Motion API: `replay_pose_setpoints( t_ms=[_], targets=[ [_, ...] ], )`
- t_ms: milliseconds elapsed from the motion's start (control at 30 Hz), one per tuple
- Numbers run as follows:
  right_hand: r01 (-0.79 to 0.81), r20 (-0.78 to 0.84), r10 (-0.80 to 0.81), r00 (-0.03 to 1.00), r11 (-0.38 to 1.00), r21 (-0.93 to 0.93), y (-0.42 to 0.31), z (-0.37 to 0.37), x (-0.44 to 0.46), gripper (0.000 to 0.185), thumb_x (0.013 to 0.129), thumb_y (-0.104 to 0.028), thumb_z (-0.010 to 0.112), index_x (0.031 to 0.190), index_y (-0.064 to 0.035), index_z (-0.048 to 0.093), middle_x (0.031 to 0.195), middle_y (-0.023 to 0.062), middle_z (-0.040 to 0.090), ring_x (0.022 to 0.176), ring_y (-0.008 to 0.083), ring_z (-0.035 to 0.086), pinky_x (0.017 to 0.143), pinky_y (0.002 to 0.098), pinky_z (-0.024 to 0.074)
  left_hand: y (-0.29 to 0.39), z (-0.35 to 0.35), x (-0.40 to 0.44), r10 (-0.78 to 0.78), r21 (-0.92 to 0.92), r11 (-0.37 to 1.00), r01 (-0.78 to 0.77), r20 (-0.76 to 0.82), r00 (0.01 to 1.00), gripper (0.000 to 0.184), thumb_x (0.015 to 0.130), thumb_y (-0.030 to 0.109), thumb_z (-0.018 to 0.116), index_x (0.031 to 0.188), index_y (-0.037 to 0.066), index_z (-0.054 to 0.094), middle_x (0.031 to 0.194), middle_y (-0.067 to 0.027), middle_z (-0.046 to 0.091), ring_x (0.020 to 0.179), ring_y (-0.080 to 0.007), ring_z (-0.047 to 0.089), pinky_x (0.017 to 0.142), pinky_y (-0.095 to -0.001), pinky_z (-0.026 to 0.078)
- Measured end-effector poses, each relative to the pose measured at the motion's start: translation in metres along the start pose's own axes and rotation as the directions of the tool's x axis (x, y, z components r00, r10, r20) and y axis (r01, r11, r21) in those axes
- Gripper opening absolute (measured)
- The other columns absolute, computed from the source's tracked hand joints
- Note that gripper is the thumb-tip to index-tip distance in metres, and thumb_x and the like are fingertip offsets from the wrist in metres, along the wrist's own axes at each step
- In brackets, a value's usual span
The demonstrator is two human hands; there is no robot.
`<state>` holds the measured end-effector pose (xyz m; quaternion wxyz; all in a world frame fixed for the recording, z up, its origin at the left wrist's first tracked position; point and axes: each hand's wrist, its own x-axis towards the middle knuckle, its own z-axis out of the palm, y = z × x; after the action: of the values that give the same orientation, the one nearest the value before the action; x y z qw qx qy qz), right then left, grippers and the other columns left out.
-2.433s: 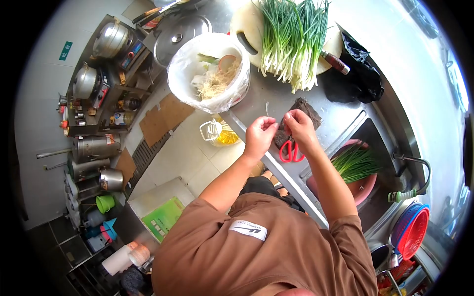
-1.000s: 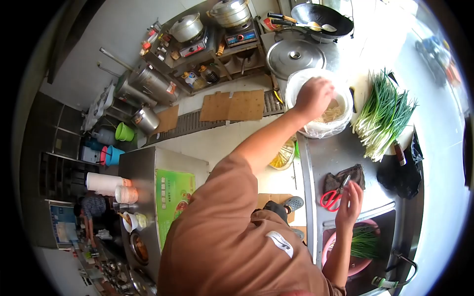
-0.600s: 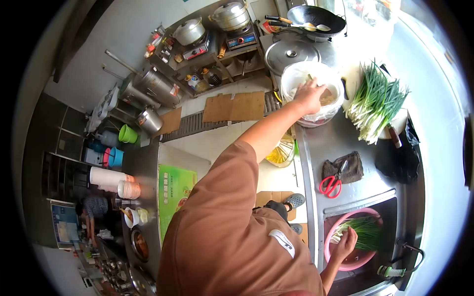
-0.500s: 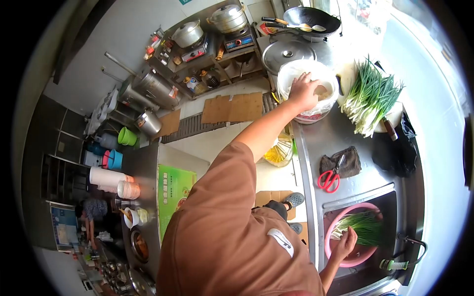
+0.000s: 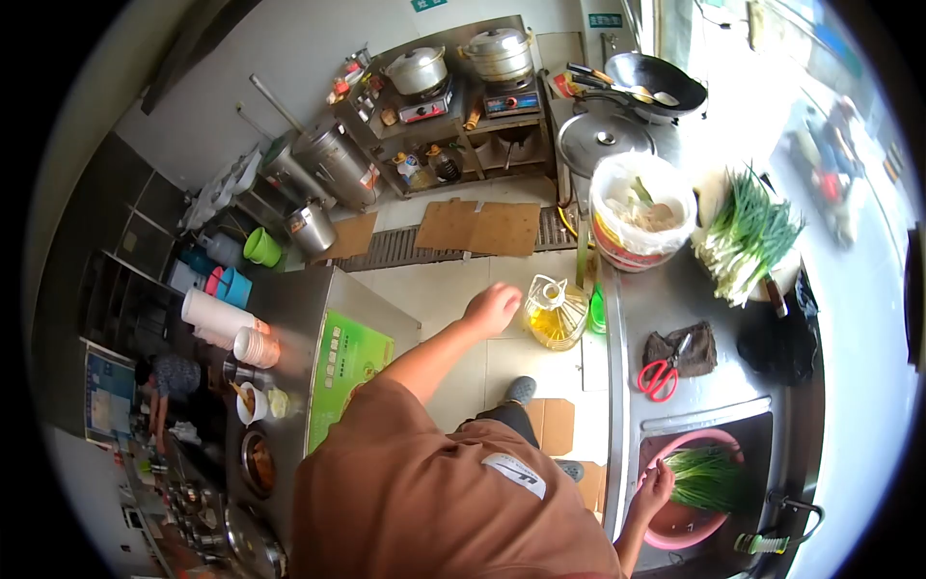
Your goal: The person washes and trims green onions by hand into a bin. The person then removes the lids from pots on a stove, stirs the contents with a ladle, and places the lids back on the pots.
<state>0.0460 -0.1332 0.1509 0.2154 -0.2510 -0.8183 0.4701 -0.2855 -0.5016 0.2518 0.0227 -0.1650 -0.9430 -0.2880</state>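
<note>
My left hand (image 5: 494, 309) hangs in the air over the floor, left of a big clear jug of yellow oil (image 5: 557, 315). Its fingers are curled in, and nothing shows in them. My right hand (image 5: 655, 485) is at the left rim of a pink basin (image 5: 687, 537) in the sink, fingers closed around the pale ends of green scallions (image 5: 709, 477). Their green tops spread across the basin. A second bunch of scallions (image 5: 748, 241) lies on the counter beside a knife handle (image 5: 775, 295). A lined white bucket (image 5: 641, 227) holding scraps stands to its left.
Red-handled scissors (image 5: 660, 378) rest on a dark cloth (image 5: 693, 349) on the steel counter (image 5: 632, 318). A faucet (image 5: 805, 511) is by the sink. Pots (image 5: 497, 56) and a wok (image 5: 656, 82) stand farther back. Another person (image 5: 172, 386) bends over at the far left.
My left hand has left the bucket and moved down and left, its fingers now curled. My right hand has shifted to the basin's left rim. The whole view has shifted slightly.
</note>
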Motion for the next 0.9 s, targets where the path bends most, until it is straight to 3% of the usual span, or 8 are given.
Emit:
replay_pose_setpoints(
  t_ms=[200,300,433,567,667,767,833,900],
  targets=[
    [0.057,0.109,-0.060,0.992,0.998,0.028,-0.056,0.104,0.045,0.019,0.086,0.004,0.049,0.103,0.0040,0.058,0.099,0.0101,0.054,0.079,0.0152,0.056,0.063,0.0244,0.0474,-0.151,-0.030,-0.068,-0.318,0.265,0.948,0.179,0.727,0.609,0.040,0.083,0.030,0.057,0.117,0.010,0.057,0.113,-0.0159,0.058,0.108,-0.0323,0.054,0.090,-0.0416,0.043],
    [0.226,0.184,-0.207,0.961,0.970,-0.091,-0.076,0.158,0.065,0.020,0.086,0.003,0.048,0.102,0.0042,0.058,0.097,0.0105,0.055,0.072,0.0149,0.057,0.060,0.0242,0.0469,-0.200,-0.042,-0.077,-0.326,0.205,0.945,0.256,0.680,0.656,0.038,0.084,0.030,0.057,0.115,0.009,0.058,0.111,-0.0137,0.060,0.106,-0.0312,0.055,0.089,-0.0413,0.043],
    [0.064,0.382,-0.065,0.922,0.998,0.013,-0.176,0.293,0.099,0.020,0.085,0.000,0.052,0.104,0.0019,0.059,0.096,0.0098,0.055,0.073,0.0155,0.057,0.063,0.0251,0.0476,-0.285,-0.089,-0.076,-0.439,0.259,0.898,0.357,0.598,0.670,0.033,0.084,0.030,0.056,0.105,0.006,0.060,0.102,-0.0162,0.062,0.097,-0.0340,0.058,0.082,-0.0439,0.046],
    [0.560,0.529,-0.470,0.706,0.828,-0.012,-0.276,0.415,0.129,0.028,0.081,0.003,0.055,0.109,0.0003,0.056,0.106,0.0159,0.054,0.087,0.0252,0.058,0.069,0.0300,0.0503,-0.353,-0.133,-0.065,-0.513,0.155,0.857,0.492,0.357,0.780,0.023,0.083,0.025,0.056,0.092,0.004,0.059,0.092,-0.0155,0.062,0.090,-0.0349,0.059,0.077,-0.0448,0.047],
    [0.509,0.565,-0.438,0.699,0.860,0.037,-0.326,0.475,0.148,0.038,0.079,0.006,0.056,0.116,-0.0007,0.052,0.111,0.0158,0.051,0.088,0.0257,0.057,0.069,0.0306,0.0508,-0.401,-0.141,-0.065,-0.465,-0.032,0.881,0.472,0.125,0.876,0.025,0.081,0.023,0.058,0.099,0.005,0.060,0.096,-0.0180,0.062,0.091,-0.0358,0.058,0.077,-0.0447,0.046],
    [0.439,0.622,-0.411,0.666,0.891,0.119,-0.286,0.551,0.200,0.038,0.077,0.007,0.057,0.115,0.0008,0.055,0.109,0.0158,0.055,0.090,0.0277,0.058,0.074,0.0326,0.0502,-0.410,-0.153,-0.055,-0.629,0.058,0.772,0.634,0.220,0.746,0.019,0.078,0.021,0.055,0.084,0.004,0.060,0.086,-0.0190,0.061,0.084,-0.0379,0.059,0.068,-0.0466,0.046],
    [0.718,0.658,-0.610,0.441,0.680,0.150,-0.224,0.584,0.265,0.035,0.077,0.003,0.058,0.112,0.0052,0.056,0.107,0.0198,0.058,0.094,0.0325,0.056,0.082,0.0397,0.0467,-0.399,-0.142,-0.040,-0.567,0.047,0.812,0.582,0.300,0.767,0.024,0.079,0.026,0.055,0.089,0.005,0.061,0.091,-0.0165,0.063,0.087,-0.0351,0.060,0.074,-0.0442,0.048],
    [0.434,0.800,-0.439,0.409,0.865,0.252,-0.290,0.642,0.268,0.039,0.070,-0.019,0.069,0.098,0.0075,0.063,0.074,0.0118,0.066,0.065,0.0198,0.060,0.065,0.0293,0.0492,-0.396,-0.153,-0.049,-0.616,-0.056,0.757,0.651,0.272,0.739,0.025,0.078,0.022,0.055,0.091,0.002,0.062,0.095,-0.0197,0.062,0.090,-0.0345,0.059,0.076,-0.0454,0.046]
  ],
)
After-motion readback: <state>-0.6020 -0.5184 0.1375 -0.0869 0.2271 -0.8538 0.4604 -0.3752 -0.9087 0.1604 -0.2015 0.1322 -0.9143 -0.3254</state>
